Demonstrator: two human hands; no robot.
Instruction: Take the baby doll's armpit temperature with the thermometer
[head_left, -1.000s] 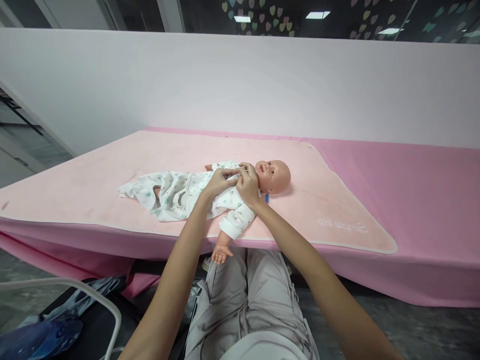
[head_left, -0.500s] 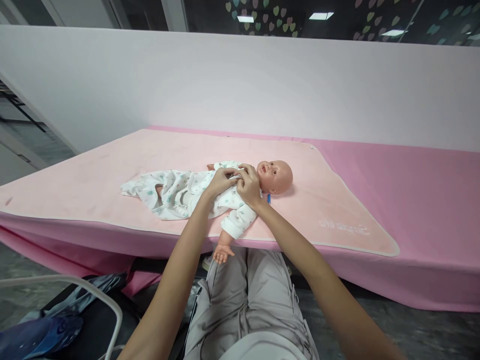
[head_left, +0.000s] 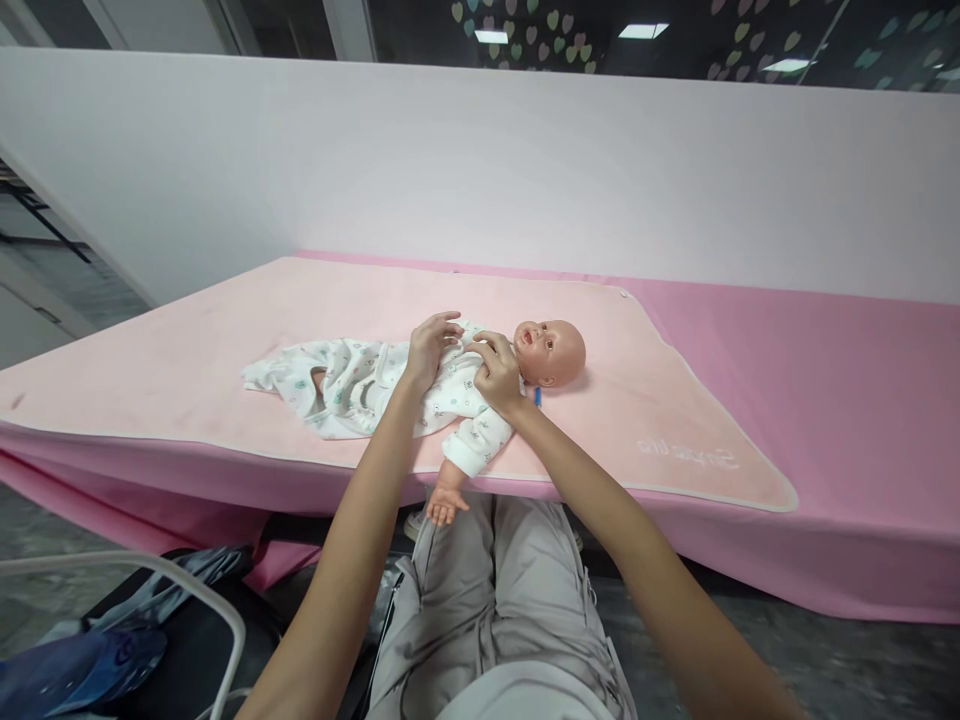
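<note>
Over the peach cloth mat [head_left: 626, 420] by a white wall [head_left: 480, 170], the spread-fingered left hand [head_left: 430, 350] has drawn left from the right hand [head_left: 496, 372], whose grip I cannot tell.

A bald, white-clad doll [head_left: 461, 400] lies on its back on a peach mat [head_left: 637, 400].

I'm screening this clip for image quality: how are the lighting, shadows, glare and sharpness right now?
Head view: soft, fairly even light, with a faint shadow beside the baby doll's head; head view: bright rectangular patches in the dark glass; head view: no strong motion blur on the left hand or right hand, but the mat's lettering is too soft to read surely.
</note>
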